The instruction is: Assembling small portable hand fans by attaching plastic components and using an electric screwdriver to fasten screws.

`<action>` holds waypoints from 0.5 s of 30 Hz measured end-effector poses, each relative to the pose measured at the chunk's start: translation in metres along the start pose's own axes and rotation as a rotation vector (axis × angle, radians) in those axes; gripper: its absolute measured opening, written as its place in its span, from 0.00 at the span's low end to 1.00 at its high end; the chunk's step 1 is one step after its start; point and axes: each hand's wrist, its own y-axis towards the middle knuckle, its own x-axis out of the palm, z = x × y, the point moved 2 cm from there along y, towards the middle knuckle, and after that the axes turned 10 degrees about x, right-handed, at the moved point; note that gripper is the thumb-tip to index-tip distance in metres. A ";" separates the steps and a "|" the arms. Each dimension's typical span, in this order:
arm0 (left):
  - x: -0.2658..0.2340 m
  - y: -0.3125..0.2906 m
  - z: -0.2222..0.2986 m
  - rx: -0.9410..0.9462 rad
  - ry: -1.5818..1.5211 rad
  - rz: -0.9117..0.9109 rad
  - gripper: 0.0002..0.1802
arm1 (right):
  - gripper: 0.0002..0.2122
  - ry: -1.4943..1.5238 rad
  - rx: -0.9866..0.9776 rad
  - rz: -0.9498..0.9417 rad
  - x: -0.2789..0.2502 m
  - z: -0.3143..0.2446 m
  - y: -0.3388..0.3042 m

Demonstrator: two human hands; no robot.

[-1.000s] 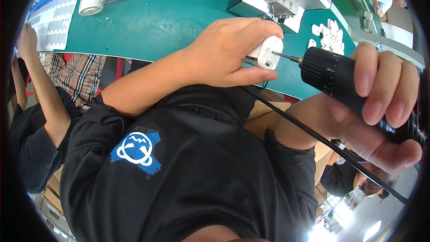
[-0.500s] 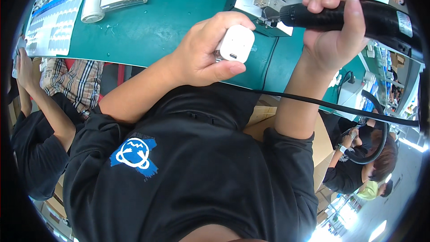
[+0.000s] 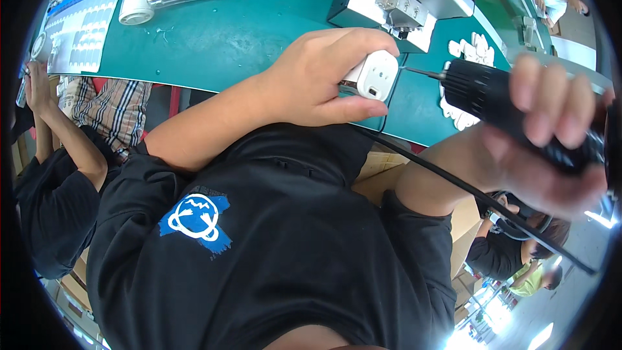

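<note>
My left hand [image 3: 330, 78] is closed round a white plastic device [image 3: 379, 75], whose end face with small holes and a port is turned to the right. Most of the device is hidden inside my fist. A black electric screwdriver [image 3: 479, 91] is gripped in my right hand [image 3: 551, 123], which is blurred by motion. Its thin bit points left, the tip close to the device's end face; whether they touch I cannot tell. Just behind stands a grey metal screw feeder [image 3: 414, 10].
White devices with round heads [image 3: 137, 3] lie at the far left of the green table [image 3: 240, 45]. Small white parts [image 3: 473, 48] are piled to the right. A black cable [image 3: 453, 185] crosses over my right forearm. Co-workers [image 3: 61, 175] sit on either side.
My right hand has drawn the screwdriver away from the screw feeder, rightward and nearer to me. My left hand has moved the device slightly right and turned its end face toward the bit.
</note>
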 end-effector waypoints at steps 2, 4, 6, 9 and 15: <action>0.001 0.002 0.003 0.002 0.070 -0.012 0.30 | 0.21 0.013 -0.016 0.022 0.004 -0.009 0.001; 0.002 0.003 0.004 -0.012 0.065 -0.027 0.30 | 0.21 -0.002 -0.012 0.029 0.004 -0.010 0.001; 0.002 0.003 0.005 -0.031 0.065 -0.038 0.31 | 0.21 -0.010 -0.004 0.032 0.005 -0.009 0.003; 0.002 0.004 0.006 -0.054 0.044 -0.050 0.31 | 0.21 -0.012 0.015 0.035 0.007 -0.005 0.004; 0.005 0.006 0.007 -0.047 0.066 -0.058 0.31 | 0.21 -0.023 0.051 0.057 0.007 -0.002 0.005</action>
